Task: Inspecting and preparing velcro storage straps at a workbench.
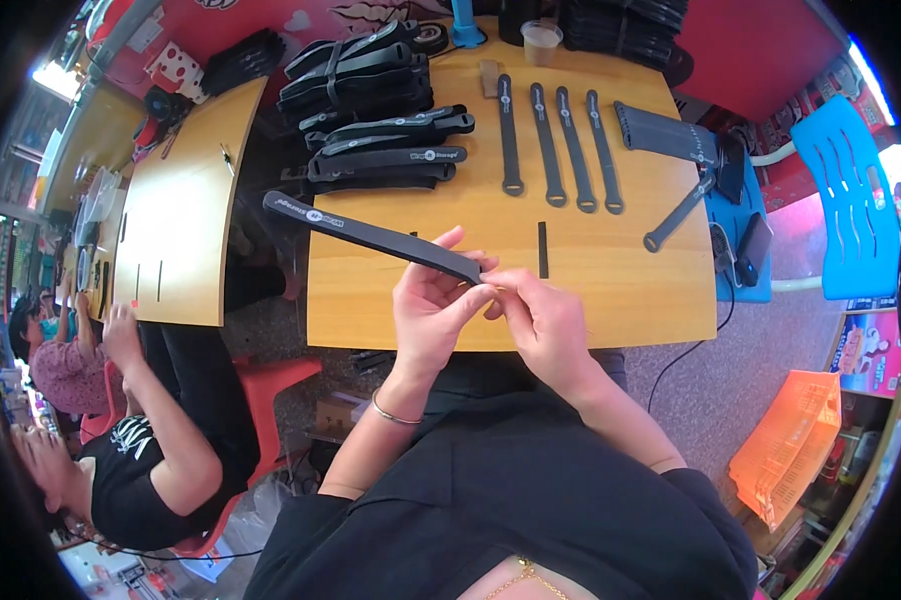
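Observation:
Over the table's near edge, my left hand (429,312) grips a long dark grey strap (371,231) with light printing, its rounded far end reaching out to the left. My right hand (551,328) pinches the strap's near end between thumb and finger; the fingers partly hide that end. Just beyond my hands a short thin black strip (543,250) lies on the wooden table (451,315). Several similar straps, each with a loop-shaped end, lie side by side farther back, among them one strap (511,135). Another strap (679,212) lies slanted at the right.
Stacked strap bundles (371,85) fill the table's back left, and more black bundles (626,30) sit at the back right. A clear cup (542,42) stands at the back. On the right are a blue stool (846,200) and an orange crate (786,445). A co-worker (161,450) sits at the left.

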`<state>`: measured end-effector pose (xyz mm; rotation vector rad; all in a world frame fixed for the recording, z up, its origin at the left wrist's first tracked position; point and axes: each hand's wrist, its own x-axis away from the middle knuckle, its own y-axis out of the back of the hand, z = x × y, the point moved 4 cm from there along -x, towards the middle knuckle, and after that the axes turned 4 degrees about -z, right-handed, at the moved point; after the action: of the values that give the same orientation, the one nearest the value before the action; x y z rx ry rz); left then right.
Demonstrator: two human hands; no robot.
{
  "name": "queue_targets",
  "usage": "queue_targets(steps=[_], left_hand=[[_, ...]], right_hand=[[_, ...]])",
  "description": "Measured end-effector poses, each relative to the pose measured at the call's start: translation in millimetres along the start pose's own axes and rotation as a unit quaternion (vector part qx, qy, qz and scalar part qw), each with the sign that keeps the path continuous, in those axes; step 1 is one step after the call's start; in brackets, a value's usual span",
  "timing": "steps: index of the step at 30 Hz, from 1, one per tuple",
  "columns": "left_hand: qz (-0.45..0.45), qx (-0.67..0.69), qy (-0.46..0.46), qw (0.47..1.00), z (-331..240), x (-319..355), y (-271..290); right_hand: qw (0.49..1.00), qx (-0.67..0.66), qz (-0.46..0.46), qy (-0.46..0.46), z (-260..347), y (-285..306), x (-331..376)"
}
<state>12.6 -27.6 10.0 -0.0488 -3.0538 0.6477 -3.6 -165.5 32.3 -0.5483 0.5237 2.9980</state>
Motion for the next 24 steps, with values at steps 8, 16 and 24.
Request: queue_targets(steps=[8, 16, 24], left_hand=[[0.007, -0.056, 0.004, 0.998, -0.7, -1.0, 0.8], [0.047, -0.039, 0.076, 0.995, 1.4, -3.0, 11.8], [0.045, -0.005, 0.117, 0.992, 4.1, 2.2, 12.5]], right_hand=[[0.999, 0.028, -0.022, 0.017, -2.9, -0.4, 0.5], [1.000, 0.016, 0.014, -0.017, -0.1, 5.1, -3.6], [0.984, 0.083, 0.150, -0.046, -0.8, 14.1, -5.1]])
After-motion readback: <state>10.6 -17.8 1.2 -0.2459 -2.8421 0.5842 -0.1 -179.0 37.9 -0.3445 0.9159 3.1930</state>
